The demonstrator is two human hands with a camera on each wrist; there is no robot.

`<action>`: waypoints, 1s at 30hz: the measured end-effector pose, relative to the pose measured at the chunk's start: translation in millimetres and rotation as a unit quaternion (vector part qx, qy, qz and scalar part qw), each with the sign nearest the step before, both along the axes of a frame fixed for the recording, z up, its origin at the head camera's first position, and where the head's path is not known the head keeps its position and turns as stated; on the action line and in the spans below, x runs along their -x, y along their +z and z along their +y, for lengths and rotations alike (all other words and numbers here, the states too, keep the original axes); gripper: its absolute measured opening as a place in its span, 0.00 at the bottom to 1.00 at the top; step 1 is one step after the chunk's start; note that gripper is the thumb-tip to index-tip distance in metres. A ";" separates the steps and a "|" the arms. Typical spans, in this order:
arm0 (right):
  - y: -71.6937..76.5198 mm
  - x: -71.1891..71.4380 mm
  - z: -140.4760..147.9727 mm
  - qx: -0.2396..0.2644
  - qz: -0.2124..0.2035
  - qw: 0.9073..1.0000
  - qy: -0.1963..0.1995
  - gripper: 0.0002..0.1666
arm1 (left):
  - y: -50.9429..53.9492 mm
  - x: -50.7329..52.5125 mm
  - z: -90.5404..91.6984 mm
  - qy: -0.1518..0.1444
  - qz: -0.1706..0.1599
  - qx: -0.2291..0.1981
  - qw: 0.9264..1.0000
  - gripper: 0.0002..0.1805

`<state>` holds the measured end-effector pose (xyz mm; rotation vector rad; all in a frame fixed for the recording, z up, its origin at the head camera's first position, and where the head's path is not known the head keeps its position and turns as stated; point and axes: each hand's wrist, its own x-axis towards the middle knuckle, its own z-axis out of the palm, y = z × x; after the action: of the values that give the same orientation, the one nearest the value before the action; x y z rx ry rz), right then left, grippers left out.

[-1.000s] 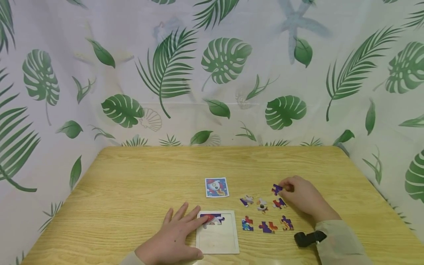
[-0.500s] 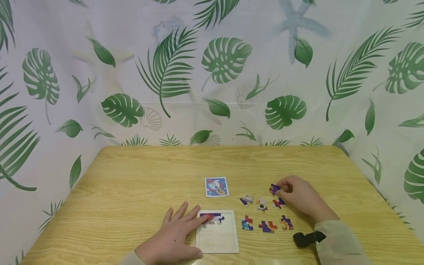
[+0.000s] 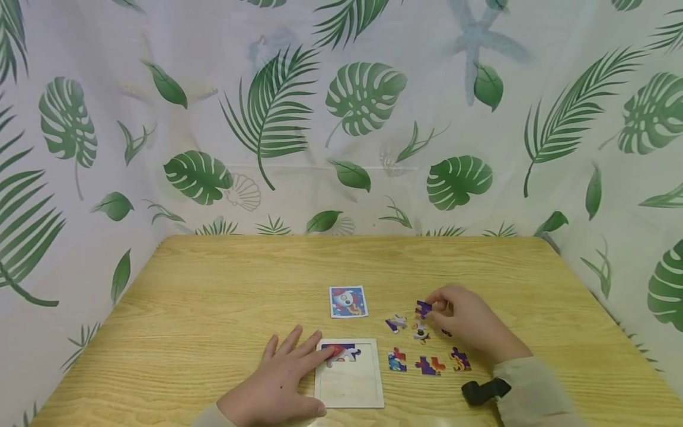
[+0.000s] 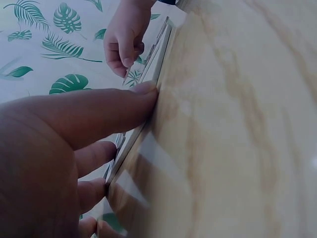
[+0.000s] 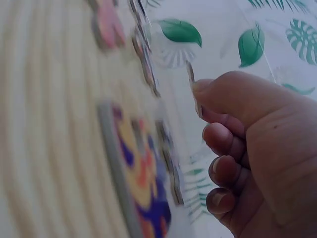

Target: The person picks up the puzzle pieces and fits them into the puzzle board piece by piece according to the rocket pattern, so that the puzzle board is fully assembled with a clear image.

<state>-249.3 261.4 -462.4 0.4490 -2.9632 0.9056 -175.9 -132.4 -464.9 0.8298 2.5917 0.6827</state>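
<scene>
A purple jigsaw piece [image 3: 423, 309] is pinched between thumb and fingers of my right hand [image 3: 469, 320]; the right wrist view shows this piece [image 5: 191, 77] edge-on, lifted off the table. Below and around that hand lie several loose jigsaw pieces [image 3: 428, 365], one partly hidden by the fingers. My left hand [image 3: 283, 379] rests spread at the left side of a pale square puzzle tray [image 3: 349, 388]. Its index finger touches the joined red, white and purple pieces [image 3: 349, 351] in the tray's upper left. In the left wrist view, the thumb [image 4: 114, 109] touches the tray's edge.
A small picture card [image 3: 348, 302] of a rocket-like figure lies behind the tray. The wood-grain table [image 3: 240, 279] reaches back to a leaf-print curtain [image 3: 299, 178]. A black strap-like device [image 3: 485, 391] sits at the right wrist.
My right hand has carried the purple jigsaw piece leftward, over the other loose pieces, and now covers part of a red-purple one. The left hand has stayed on the tray.
</scene>
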 end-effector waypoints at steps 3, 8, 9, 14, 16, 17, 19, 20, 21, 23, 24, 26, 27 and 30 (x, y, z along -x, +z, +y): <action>0.1 -2.6 -9.5 0.001 -0.005 1.000 0.015 0.11 | -0.1 0.0 0.0 0.002 -0.002 0.001 1.000 0.48; 2.7 -9.1 -29.7 -0.007 -0.010 0.999 0.039 0.09 | -0.4 -0.3 0.5 0.004 -0.008 0.001 1.000 0.48; 3.9 -10.7 -34.2 -0.008 -0.014 0.999 0.045 0.09 | -0.4 -0.3 0.5 0.004 -0.008 0.001 1.000 0.48; 8.5 -16.5 -55.5 -0.021 -0.025 0.997 0.076 0.10 | -0.1 -0.2 0.2 0.001 -0.002 0.000 1.000 0.48; 8.2 -17.9 -62.9 -0.031 -0.025 0.995 0.087 0.09 | 0.3 -0.3 0.1 0.001 0.001 0.000 1.000 0.48; 7.5 -18.7 -66.3 -0.036 -0.025 0.995 0.092 0.09 | 0.4 -0.5 0.2 0.001 0.002 0.000 1.000 0.48; 6.6 -20.9 -72.5 -0.046 -0.016 0.994 0.101 0.09 | 0.8 -0.7 0.3 0.001 0.002 0.001 1.000 0.48; 6.4 -22.2 -75.4 -0.052 -0.010 0.993 0.105 0.08 | 1.0 -0.7 0.4 0.001 0.002 0.002 1.000 0.48; 6.4 -23.6 -77.9 -0.053 -0.005 0.993 0.109 0.08 | 1.2 -0.6 0.4 0.002 0.001 0.003 1.000 0.48; 6.7 -26.4 -82.5 -0.058 0.007 0.991 0.119 0.09 | 1.6 -0.3 0.5 0.003 -0.002 0.004 1.000 0.48; 7.3 -27.8 -84.6 -0.058 0.009 0.991 0.124 0.09 | 1.8 -0.2 0.7 0.004 -0.004 0.004 1.000 0.48; 8.0 -30.1 -88.3 -0.059 0.004 0.989 0.133 0.09 | 2.2 -0.1 0.7 0.007 -0.009 0.002 1.000 0.48; 8.8 -31.1 -90.1 -0.060 0.002 0.989 0.137 0.08 | 2.4 -0.1 0.8 0.007 -0.011 0.002 1.000 0.48; 10.7 -34.0 -95.3 -0.062 -0.006 0.987 0.145 0.08 | 2.3 -0.3 0.6 0.007 -0.011 0.000 1.000 0.48</action>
<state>-215.3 166.1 -451.7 0.9028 -3.0254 0.7424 -175.5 -131.8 -462.6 0.7992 2.5810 0.6917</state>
